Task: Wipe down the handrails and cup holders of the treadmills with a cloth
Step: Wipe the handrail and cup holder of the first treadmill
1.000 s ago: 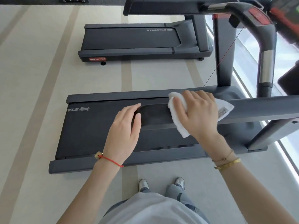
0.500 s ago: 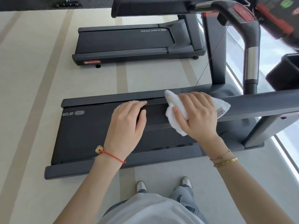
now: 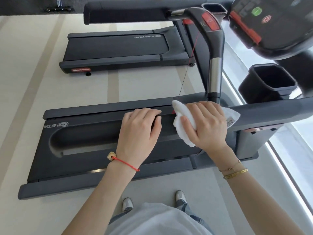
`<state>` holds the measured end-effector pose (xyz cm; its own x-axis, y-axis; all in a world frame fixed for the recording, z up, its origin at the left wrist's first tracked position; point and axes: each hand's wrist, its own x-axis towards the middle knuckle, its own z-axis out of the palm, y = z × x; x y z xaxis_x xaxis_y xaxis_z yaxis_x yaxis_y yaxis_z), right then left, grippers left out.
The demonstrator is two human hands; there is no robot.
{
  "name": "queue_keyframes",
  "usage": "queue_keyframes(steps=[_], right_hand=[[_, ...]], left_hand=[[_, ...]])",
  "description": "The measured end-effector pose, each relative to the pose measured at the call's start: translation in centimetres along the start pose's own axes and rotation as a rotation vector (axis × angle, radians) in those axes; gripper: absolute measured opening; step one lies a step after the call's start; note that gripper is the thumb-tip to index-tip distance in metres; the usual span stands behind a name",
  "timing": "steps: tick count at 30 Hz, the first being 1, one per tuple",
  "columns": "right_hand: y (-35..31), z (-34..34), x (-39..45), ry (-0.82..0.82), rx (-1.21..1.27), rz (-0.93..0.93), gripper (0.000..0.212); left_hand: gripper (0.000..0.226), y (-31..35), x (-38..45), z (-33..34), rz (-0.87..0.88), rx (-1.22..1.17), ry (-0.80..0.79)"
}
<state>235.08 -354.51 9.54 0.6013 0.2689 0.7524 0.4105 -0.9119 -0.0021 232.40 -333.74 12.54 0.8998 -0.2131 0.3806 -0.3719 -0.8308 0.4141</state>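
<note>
- The near treadmill [image 3: 81, 143] lies across the middle of the head view, its dark belt running left to right on the pale striped floor [image 3: 25, 82].
- A second treadmill [image 3: 118, 50] stands beyond it, well apart, with a red badge on its end cap.
- The near handrail [image 3: 271, 114], a thick grey bar, runs from the right edge toward the centre, above the belt; both hands are on it.
- The far handrail [image 3: 135, 11] crosses the top of the view, and a curved bar with a silver section [image 3: 215, 73] drops from it.
- A console [image 3: 271, 22] with a green and a red button fills the upper right corner.
- A dark square cup holder [image 3: 271, 78] sits just below the console, and a smaller one [image 3: 214, 8] shows at the top.
- The right hand [image 3: 206, 124] presses a white cloth [image 3: 183, 122] onto the near handrail, fingers held close together and curled over the cloth, thumb tucked against its lower fold; a label shows at the cloth's right edge.
- The left hand [image 3: 140, 133] rests on the same rail just beside the cloth, fingers together and curled over the bar's far side, thumb lying along the near side.
</note>
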Motion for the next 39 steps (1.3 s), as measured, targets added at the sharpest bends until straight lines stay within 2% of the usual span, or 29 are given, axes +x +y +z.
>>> queue_keyframes(steps=[10,15,18,23,26,29,31,36,39], right_hand=[[10.5,-3.2,-2.0,-0.027,0.016,-0.059,0.029],[16.3,-5.8,-2.9,-0.088,-0.013,0.057,0.034],[15.5,-5.8,-2.3,-0.115,-0.017,0.107,0.036],[12.9,-4.7,-2.1,-0.158,0.11,-0.039,0.035],[16.2,-5.9,-2.8,-0.166,0.085,-0.058,0.035],[20.8,-7.7,-3.9,-0.151,0.017,0.061,0.033],[21.6,-8.1,-4.2,-0.148,-0.014,0.117,0.033],[15.5,-5.8,-3.1,-0.176,0.079,0.047,0.034],[15.7,-5.6,-3.1,-0.18,0.097,-0.049,0.035]], left_hand=[[0.021,8.7,2.8,5.6,-0.048,0.035,0.009],[0.022,11.5,3.4,7.3,-0.089,0.073,0.021],[0.023,13.0,3.8,8.5,-0.094,0.096,0.03],[0.031,14.2,4.1,9.9,-0.122,0.169,0.074],[0.028,14.0,3.9,10.1,-0.12,0.187,0.113],[0.026,13.9,4.0,10.3,-0.129,0.191,0.127],[0.027,13.9,4.0,10.4,-0.13,0.215,0.129],[0.03,13.7,4.1,10.6,-0.128,0.258,0.125],[0.03,13.6,4.1,10.6,-0.13,0.265,0.124]])
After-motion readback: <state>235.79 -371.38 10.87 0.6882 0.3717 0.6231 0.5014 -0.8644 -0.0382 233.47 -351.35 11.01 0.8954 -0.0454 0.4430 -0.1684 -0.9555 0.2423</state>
